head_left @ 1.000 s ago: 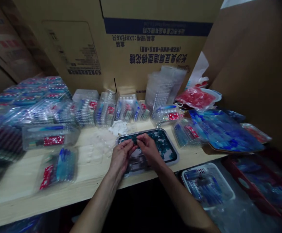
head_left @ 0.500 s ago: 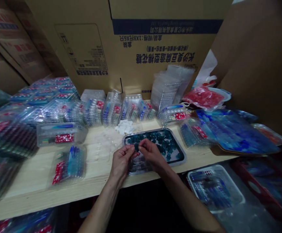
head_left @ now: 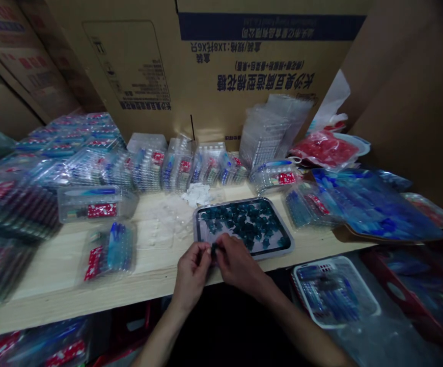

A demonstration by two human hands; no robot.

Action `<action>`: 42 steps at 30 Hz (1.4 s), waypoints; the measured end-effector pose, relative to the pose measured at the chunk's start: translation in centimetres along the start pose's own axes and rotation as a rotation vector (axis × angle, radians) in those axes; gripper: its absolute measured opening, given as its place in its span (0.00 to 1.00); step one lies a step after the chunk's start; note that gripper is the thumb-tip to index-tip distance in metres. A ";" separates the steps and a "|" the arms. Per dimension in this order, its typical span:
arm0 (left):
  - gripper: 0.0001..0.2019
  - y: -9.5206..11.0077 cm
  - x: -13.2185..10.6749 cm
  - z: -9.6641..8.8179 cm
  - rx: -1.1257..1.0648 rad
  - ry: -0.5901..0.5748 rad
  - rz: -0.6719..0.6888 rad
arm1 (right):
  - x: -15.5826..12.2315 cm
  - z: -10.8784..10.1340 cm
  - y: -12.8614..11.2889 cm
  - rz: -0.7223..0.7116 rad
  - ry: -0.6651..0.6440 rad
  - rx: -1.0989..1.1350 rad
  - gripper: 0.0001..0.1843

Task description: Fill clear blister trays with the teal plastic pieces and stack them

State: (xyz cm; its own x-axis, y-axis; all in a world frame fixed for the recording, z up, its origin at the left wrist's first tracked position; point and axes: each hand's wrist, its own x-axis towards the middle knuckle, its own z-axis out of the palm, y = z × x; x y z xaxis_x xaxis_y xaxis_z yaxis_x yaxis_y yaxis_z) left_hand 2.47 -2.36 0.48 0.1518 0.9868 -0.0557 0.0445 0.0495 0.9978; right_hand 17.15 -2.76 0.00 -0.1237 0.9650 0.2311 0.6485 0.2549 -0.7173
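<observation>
Both hands meet at the near edge of a shallow tray (head_left: pixel 195 229) that holds many small dark teal pieces (head_left: pixel 252 228). My left hand (head_left: pixel 193 269) is closed, its thumb and index finger pinching a small dark teal piece (head_left: pixel 214 250). From the other side, my right hand (head_left: pixel 236 261) pinches the same piece with thumb and fingers. The exact shape of the piece is mostly hidden by the fingertips. Behind the tray's left corner lies a small heap of white scraps (head_left: pixel 196 195).
Clear packs with blue and red contents (head_left: pixel 147 168) line the back, before a large cardboard box (head_left: pixel 206 109). A single pack (head_left: pixel 110 251) lies at left. Blue items on cardboard (head_left: pixel 374 204) and a white basket (head_left: pixel 374 306) are at right.
Both hands have drawn nearer to me, from over the tray to its near edge, still pinched together. More of the teal pieces in the tray now show.
</observation>
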 end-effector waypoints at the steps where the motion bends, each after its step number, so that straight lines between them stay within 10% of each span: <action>1: 0.09 -0.1 -0.5 0.1 0.094 0.010 0.045 | -0.6 0.2 -0.2 -0.009 -0.009 -0.082 0.05; 7: 0.06 -0.5 -2.2 0.5 0.267 -0.005 0.122 | -1.8 1.7 0.1 0.023 0.070 -0.287 0.07; 16: 0.19 1.0 -0.1 -0.8 -0.131 -0.078 -0.199 | -1.1 -0.2 -0.4 -0.252 0.027 -0.382 0.08; 22: 0.16 -0.8 1.1 -2.4 -0.138 0.000 -0.271 | -0.4 -0.2 1.1 -0.054 0.011 -0.082 0.06; 27: 0.11 -1.1 5.9 -3.5 0.216 0.089 0.134 | 1.0 -0.1 2.0 0.273 -0.036 -0.247 0.15; 33: 0.11 -2.0 11.7 -1.3 0.668 -0.117 0.516 | 1.8 1.2 1.0 0.339 -0.102 -0.323 0.16; 42: 0.14 -4.8 11.0 -1.8 0.827 -0.238 0.699 | 2.8 0.2 2.4 0.265 -0.042 -0.437 0.15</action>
State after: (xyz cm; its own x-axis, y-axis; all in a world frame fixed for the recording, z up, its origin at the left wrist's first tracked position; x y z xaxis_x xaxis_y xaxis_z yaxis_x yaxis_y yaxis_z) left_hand 2.17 8.57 -4.83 0.5825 0.6983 0.4161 0.5073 -0.7123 0.4851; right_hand 18.16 0.52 -1.20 0.0637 0.9969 0.0453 0.9138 -0.0400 -0.4041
